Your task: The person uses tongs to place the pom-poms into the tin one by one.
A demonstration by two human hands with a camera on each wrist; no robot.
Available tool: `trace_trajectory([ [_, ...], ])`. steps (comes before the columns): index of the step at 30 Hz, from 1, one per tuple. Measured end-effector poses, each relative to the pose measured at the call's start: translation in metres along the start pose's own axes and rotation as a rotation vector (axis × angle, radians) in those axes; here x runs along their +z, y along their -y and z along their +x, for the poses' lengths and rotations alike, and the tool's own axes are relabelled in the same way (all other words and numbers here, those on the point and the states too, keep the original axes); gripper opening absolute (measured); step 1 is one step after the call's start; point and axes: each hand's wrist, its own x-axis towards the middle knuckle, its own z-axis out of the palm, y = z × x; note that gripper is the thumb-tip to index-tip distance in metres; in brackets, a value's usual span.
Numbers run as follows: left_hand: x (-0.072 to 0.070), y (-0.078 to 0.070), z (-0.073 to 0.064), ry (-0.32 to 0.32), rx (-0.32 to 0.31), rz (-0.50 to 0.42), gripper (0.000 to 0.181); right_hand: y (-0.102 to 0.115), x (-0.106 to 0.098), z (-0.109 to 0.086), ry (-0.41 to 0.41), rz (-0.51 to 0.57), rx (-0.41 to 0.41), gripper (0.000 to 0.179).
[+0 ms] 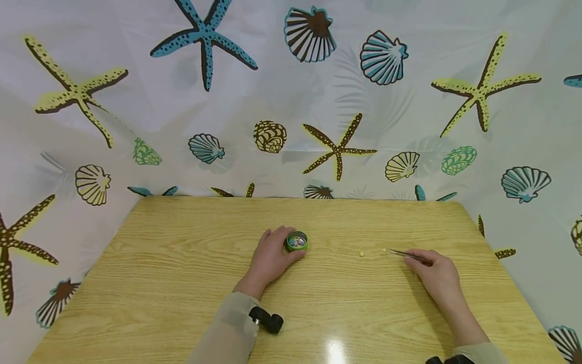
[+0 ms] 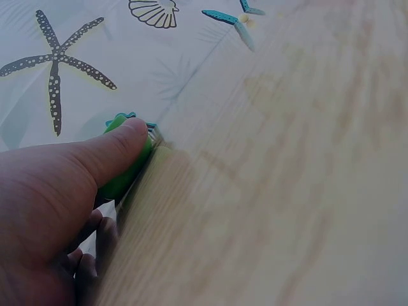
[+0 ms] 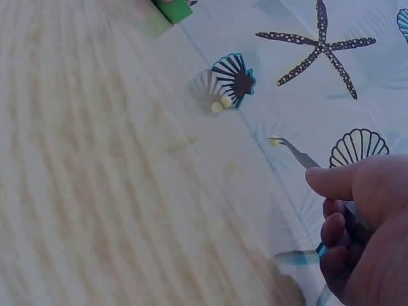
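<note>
My left hand (image 1: 271, 256) grips a small round green tin (image 1: 297, 241) with its fingers and thumb around the side. Several small coloured pieces (image 1: 297, 242) lie inside it. In the left wrist view the thumb presses against the green wall (image 2: 121, 182) of the tin. My right hand (image 1: 436, 275) pinches thin metal tweezers (image 1: 411, 256), whose bent tip (image 3: 288, 144) points left. A tiny yellow bead (image 3: 274, 142) is at that tip; I cannot tell whether it is lifted. Another yellow bead (image 1: 361, 254) lies on the table between the tin and the tweezers.
The wood-grain table (image 1: 182, 303) stretches beneath both hands. Behind it and at the sides hangs a white cloth (image 1: 273, 96) printed with starfish and shells. A black wrist mount (image 1: 267, 320) sits on the left sleeve.
</note>
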Motion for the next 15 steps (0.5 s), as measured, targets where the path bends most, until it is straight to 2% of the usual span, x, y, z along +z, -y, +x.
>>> trace_trajectory([
  [15, 0.001, 0.001, 0.001, 0.001, 0.002, 0.005, 0.062, 0.028, 0.014, 0.004, -0.036, 0.091, -0.034, 0.034],
])
